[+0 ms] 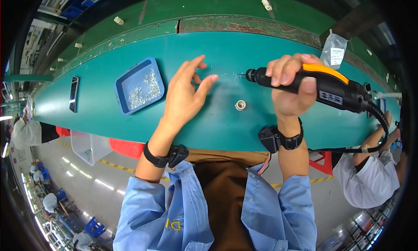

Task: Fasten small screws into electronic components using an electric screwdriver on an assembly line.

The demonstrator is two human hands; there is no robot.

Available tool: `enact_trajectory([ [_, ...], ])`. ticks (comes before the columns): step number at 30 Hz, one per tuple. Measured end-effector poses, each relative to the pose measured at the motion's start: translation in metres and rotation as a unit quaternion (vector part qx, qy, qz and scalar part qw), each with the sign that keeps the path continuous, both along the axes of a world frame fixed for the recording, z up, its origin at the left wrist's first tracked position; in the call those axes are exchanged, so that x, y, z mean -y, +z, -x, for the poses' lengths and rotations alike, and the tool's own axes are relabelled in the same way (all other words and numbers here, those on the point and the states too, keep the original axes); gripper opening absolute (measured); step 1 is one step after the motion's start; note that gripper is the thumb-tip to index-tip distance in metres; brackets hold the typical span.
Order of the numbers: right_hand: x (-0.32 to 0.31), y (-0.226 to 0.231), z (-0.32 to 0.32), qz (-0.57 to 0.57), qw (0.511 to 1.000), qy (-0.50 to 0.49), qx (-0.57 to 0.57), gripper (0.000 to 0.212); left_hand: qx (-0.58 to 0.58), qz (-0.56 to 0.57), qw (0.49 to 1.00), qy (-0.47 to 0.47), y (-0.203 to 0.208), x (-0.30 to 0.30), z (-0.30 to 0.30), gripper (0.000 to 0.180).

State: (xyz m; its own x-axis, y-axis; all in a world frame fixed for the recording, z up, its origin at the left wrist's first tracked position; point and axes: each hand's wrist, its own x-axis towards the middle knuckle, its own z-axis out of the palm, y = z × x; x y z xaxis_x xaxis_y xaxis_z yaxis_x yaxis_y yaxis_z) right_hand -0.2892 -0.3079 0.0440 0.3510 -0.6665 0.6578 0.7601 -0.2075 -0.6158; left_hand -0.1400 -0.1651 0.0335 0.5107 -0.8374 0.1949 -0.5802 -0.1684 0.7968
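Observation:
My right hand (288, 87) is wrapped round a black and orange electric screwdriver (333, 86). Its tip points left, just above several small silver screws (235, 75) scattered on the green tabletop. Left of these, my left hand (186, 94) hovers with thumb and fingers apart; nothing shows between them. A small round white socket-like part (240, 105) stands on the table between my hands. Beyond my left hand, a blue tray (119, 94) holds many more small silver screws (143, 90).
A phone-like dark slab (74, 94) lies at the far left. At the back right hangs a clear plastic bag (334, 49) with a white label. The screwdriver's black cable (383, 131) loops down at the right, near a co-worker's arm. A raised green ledge (217, 11) borders the table's far side.

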Motion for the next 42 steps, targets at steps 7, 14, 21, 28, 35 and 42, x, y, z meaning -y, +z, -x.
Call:
enact_trajectory([
  [7,-0.003,-0.011,-0.011,-0.017,0.999,-0.009,-0.044,0.037,0.020,-0.042,0.998,-0.046,-0.007,0.021,-0.007,0.029],
  [14,0.003,-0.004,-0.005,-0.019,1.000,-0.023,-0.009,0.035,0.083,0.005,0.992,-0.098,-0.019,0.040,-0.001,0.025],
  [21,0.008,0.003,0.001,-0.021,0.999,-0.024,0.014,0.040,0.127,0.059,0.982,-0.125,-0.026,0.054,0.006,0.025],
  [28,0.006,0.000,0.001,-0.035,0.999,0.001,0.035,0.041,0.113,0.115,0.979,-0.126,-0.043,0.056,0.005,0.014],
  [35,0.004,-0.003,0.005,-0.007,1.000,-0.021,0.022,0.043,0.127,0.121,0.977,-0.119,-0.044,0.052,0.006,0.009],
  [42,0.004,-0.001,0.009,0.000,0.999,-0.029,0.016,0.041,0.108,0.136,0.976,-0.128,-0.042,0.047,0.005,0.009],
])
